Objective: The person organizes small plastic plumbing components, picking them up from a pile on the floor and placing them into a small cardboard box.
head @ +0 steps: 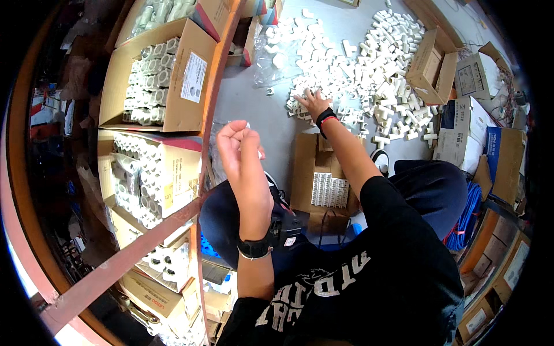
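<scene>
My left hand (242, 151) is raised over the floor at the left, its fingers curled round a small white plastic fitting that shows only in part. Farther out, my right hand (315, 104) is spread with its fingers on the near left edge of a heap of small white plastic pipe fittings (318, 65). White plastic tee fittings (385, 56) lie heaped to the right of these. Between my legs stands an open cardboard box (301, 173); rows of small white fittings (329, 190) are packed side by side in it.
At the left, a rack with a reddish metal upright (221, 65) holds open cartons (190, 116) of fittings. An open cardboard box (446, 75) lies beyond the tees. More cartons (458, 129) and a coil of blue hose or cable (465, 216) are at the right. Clear plastic bags (268, 71) lie near the heap.
</scene>
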A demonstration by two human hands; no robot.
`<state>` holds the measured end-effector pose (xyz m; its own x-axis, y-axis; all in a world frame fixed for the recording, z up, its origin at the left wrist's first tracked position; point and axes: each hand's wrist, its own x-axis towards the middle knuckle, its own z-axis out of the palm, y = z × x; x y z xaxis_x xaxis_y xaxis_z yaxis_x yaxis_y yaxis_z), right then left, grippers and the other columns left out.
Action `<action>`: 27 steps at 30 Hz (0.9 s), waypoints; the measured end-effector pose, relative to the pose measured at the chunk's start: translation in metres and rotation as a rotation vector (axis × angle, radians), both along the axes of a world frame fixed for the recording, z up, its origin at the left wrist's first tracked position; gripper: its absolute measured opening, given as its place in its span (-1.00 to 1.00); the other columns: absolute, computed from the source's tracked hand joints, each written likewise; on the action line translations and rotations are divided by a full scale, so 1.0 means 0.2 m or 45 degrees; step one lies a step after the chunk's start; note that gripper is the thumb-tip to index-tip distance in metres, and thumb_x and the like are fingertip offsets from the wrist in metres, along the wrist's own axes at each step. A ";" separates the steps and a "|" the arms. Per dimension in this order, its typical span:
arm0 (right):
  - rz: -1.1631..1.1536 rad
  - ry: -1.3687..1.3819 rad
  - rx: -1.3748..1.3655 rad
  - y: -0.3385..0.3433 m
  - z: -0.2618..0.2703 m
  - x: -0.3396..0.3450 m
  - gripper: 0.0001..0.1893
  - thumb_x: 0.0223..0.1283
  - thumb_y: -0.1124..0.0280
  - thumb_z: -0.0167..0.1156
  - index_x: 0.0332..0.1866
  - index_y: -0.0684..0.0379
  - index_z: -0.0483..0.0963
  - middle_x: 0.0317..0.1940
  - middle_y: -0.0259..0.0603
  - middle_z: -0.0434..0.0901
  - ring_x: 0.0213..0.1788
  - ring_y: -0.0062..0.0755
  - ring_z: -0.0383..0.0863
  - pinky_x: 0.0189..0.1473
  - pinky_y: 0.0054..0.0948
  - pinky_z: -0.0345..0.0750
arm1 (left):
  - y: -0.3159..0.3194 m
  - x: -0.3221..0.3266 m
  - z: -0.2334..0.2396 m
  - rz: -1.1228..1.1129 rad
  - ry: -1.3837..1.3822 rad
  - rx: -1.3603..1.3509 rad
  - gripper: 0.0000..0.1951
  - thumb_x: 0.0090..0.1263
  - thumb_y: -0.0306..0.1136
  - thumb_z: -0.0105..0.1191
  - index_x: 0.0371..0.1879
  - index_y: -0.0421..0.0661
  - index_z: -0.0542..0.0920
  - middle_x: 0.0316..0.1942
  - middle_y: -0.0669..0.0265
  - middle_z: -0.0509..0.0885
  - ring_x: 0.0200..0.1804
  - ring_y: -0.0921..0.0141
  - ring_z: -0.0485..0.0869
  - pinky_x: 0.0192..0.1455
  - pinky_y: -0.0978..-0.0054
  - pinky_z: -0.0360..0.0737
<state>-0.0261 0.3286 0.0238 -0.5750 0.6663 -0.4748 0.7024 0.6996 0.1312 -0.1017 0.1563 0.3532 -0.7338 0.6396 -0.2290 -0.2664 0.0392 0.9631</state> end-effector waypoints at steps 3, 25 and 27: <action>0.078 -0.028 0.068 0.01 -0.08 -0.01 -0.25 0.26 0.18 0.06 0.39 -0.63 -0.21 0.38 -0.37 0.00 0.35 -0.02 0.09 -0.08 0.35 0.47 | 0.02 -0.01 -0.02 -0.008 0.024 0.008 -0.78 0.35 -0.41 -0.06 -0.06 -0.17 0.39 -0.33 0.42 0.37 -0.36 0.59 0.31 -0.28 0.64 0.29; -0.494 0.875 -0.306 0.19 -0.11 0.33 -0.50 -0.28 0.37 0.40 -0.11 0.06 0.40 -0.28 -0.03 0.58 -0.14 0.00 0.57 -0.11 -0.20 0.51 | 0.03 0.00 0.01 -0.098 -0.169 0.186 -0.71 0.28 -0.51 -0.13 0.00 -0.22 0.36 -0.17 0.32 0.39 -0.28 0.56 0.29 -0.22 0.63 0.27; -0.700 1.117 -0.424 0.22 -0.07 0.35 -0.55 -0.17 0.39 0.37 -0.09 0.03 0.39 -0.25 0.08 0.58 -0.20 0.10 0.59 -0.11 -0.19 0.52 | 0.02 -0.02 0.01 -0.119 -0.318 0.282 -0.69 0.26 -0.53 -0.14 0.00 -0.23 0.36 -0.15 0.30 0.38 -0.28 0.55 0.29 -0.21 0.62 0.28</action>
